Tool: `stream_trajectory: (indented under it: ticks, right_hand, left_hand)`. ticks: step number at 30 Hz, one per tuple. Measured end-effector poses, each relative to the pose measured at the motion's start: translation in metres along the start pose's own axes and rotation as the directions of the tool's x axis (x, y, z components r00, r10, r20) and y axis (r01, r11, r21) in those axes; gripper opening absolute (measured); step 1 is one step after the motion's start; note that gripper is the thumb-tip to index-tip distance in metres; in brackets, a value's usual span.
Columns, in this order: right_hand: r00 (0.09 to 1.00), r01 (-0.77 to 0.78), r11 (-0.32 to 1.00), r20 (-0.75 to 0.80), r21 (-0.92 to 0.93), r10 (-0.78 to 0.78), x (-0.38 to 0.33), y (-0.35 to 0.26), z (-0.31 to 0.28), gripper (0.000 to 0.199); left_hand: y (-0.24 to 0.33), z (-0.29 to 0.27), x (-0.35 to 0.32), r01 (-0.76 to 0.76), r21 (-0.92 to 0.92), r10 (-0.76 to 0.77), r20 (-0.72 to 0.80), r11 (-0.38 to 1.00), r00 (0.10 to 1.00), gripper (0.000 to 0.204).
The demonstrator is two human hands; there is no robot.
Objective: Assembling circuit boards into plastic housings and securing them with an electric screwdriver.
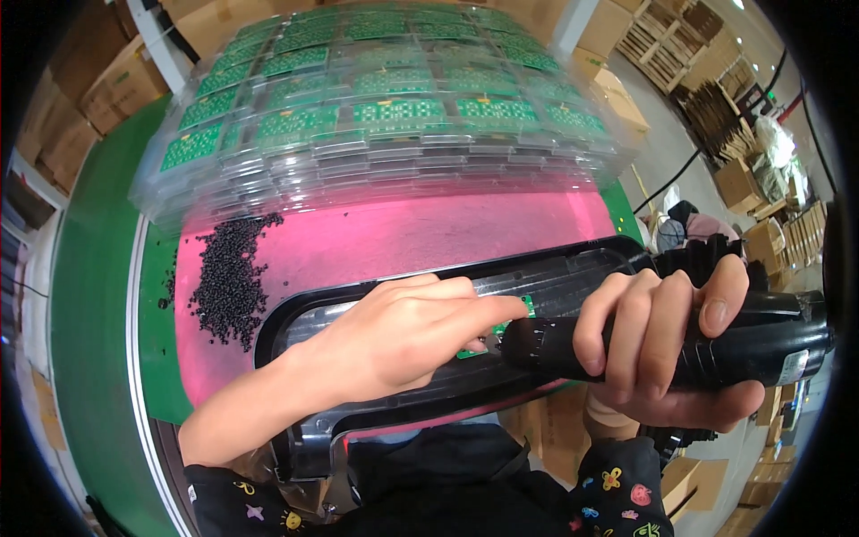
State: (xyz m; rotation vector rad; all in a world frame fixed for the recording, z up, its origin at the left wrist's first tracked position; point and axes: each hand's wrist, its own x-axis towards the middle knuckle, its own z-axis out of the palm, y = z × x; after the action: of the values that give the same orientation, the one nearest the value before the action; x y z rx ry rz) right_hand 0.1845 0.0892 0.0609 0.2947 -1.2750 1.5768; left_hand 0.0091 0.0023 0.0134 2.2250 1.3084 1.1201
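Screwdriver [716,345]: black, ribbed, cylindrical grip.

Brown cardboard boxes [85,98] upper left; more boxes [738,183] right.

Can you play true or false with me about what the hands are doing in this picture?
1. The right hand holds a black electric screwdriver. True.
2. The left hand rests on a small green circuit board. True.
3. The pile of small black screws lies on a blue mat. False: it lies on a pink mat.
4. The clear trays behind the mat hold red toy cars. False: they hold green circuit boards.
5. The small board sits in a long black plastic housing. True.
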Motion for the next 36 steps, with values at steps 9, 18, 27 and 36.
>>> stream_trajectory:
  ticks: [9,18,27,36]
  right_hand:
    - [0.996,-0.059,0.997,0.075,0.053,0.055,0.0,-0.015,-0.016,0.047]
    - [0.949,-0.313,0.898,-0.062,-0.308,0.31,-0.019,-0.017,-0.05,0.053]
    - [0.953,-0.303,0.906,-0.086,-0.295,0.29,-0.023,-0.007,-0.062,0.052]
    - [0.923,-0.382,0.897,-0.044,-0.221,0.382,-0.023,0.003,-0.062,0.054]
  left_hand:
    - [0.004,-0.007,0.003,0.031,-0.107,-0.025,0.054,0.994,0.998,0.05]
    - [-0.007,-0.012,-0.007,-0.005,0.096,0.017,-0.131,0.995,0.991,0.056]
    - [-0.006,-0.005,0.0,0.048,0.182,-0.006,-0.225,0.982,0.974,0.038]
    - [-0.002,-0.007,0.007,0.198,0.171,-0.179,-0.119,0.965,0.977,0.032]
